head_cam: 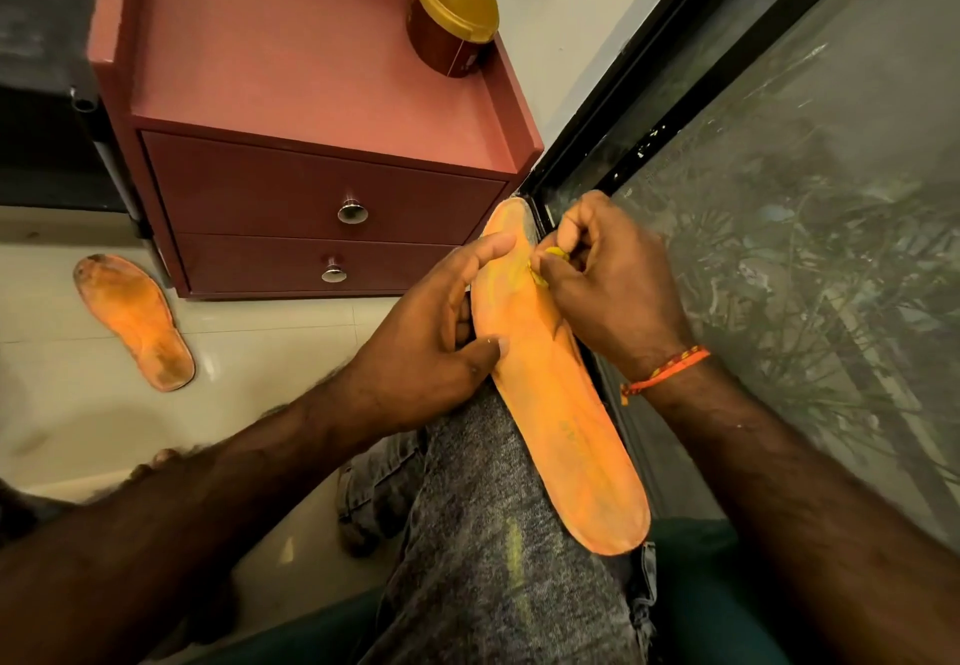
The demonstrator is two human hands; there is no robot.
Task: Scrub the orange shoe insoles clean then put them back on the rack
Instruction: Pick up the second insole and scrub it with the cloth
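Knee-propped insole (561, 404) in left grip (431, 337), right grip (608, 274) pinching yellow scrubber (558, 253), tiled floor (62, 404).

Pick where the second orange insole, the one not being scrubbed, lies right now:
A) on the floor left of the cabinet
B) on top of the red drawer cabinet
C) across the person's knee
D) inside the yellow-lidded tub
A: the dirtier second insole lies flat on the pale floor, left of the drawer cabinet.
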